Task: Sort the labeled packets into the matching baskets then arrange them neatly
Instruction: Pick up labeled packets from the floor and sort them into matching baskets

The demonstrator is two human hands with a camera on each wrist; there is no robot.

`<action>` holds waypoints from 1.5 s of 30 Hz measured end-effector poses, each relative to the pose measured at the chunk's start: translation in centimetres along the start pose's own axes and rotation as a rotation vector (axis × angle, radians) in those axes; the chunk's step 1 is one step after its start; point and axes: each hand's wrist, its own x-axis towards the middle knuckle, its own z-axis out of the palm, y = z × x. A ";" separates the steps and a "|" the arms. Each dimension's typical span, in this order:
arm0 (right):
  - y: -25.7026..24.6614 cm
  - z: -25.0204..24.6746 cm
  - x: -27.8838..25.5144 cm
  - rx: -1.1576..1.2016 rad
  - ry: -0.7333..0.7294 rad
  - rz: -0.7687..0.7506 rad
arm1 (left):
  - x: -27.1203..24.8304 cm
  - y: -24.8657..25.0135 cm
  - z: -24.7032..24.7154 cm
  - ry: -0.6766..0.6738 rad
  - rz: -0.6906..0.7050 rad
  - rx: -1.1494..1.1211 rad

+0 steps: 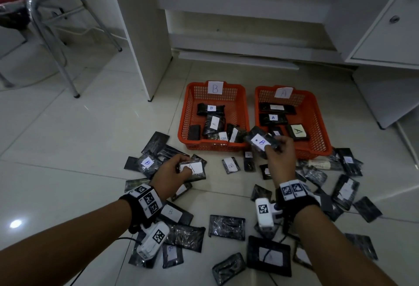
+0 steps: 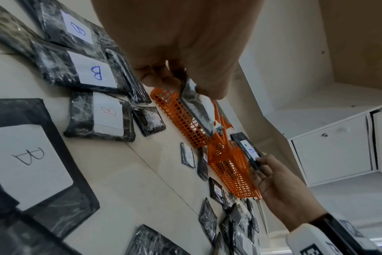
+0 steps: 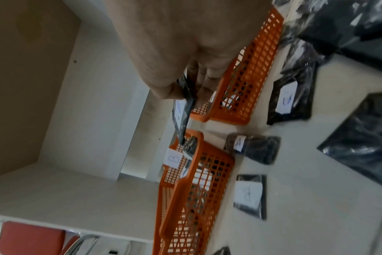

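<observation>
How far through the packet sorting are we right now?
Early. Several packets already lie in the B basket and the A basket, loosely, not yet neat. In hand: the right hand holds a B packet between the baskets, and the left hand grips an A packet. Left: many packets scattered over the floor, plus the tidying.

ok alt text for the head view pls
Two hands each hold a black packet over a tiled floor: the right hand a B packet, the left hand an A packet, before orange baskets B and A.
</observation>
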 end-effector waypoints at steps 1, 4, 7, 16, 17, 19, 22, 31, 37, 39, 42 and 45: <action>0.1 -0.4 0.8 -0.019 0.012 -0.010 | 0.2 0.0 0.2 0.006 0.007 0.007; 0.2 -0.8 2.6 -0.056 0.011 -0.046 | 0.8 0.1 0.8 0.031 0.005 0.006; -0.1 0.4 4.4 -0.123 -0.045 -0.052 | 1.4 0.3 1.4 0.046 -0.010 -0.022; -2.0 5.7 7.7 -0.560 -0.270 -0.116 | 3.0 1.8 3.9 0.005 0.065 -0.070; -2.0 5.7 7.2 -0.614 -0.260 -0.192 | 3.2 2.1 4.3 -0.009 0.076 -0.079; -1.7 5.6 5.5 -0.572 -0.340 -0.269 | 3.5 2.9 5.0 -0.045 0.112 -0.086; -0.4 5.2 2.6 -0.336 -0.642 -0.157 | 4.2 4.0 6.0 -0.067 0.170 -0.102; 0.1 -0.9 5.3 -0.261 -0.058 -0.081 | 7.0 5.2 8.8 -0.044 0.145 -0.083; 1.7 -2.7 10.0 -0.740 -0.143 -0.105 | 5.6 3.5 5.6 -0.071 0.070 -0.010; 1.9 -2.4 9.9 -0.941 -0.092 -0.163 | 4.8 1.9 4.1 -0.099 0.023 0.036; 1.6 -1.1 6.4 -0.834 -0.020 -0.351 | 2.7 -0.6 2.5 -0.141 0.092 0.200; 1.9 0.5 1.3 -0.664 -0.428 -0.412 | -0.1 -2.9 1.5 -0.353 0.226 0.299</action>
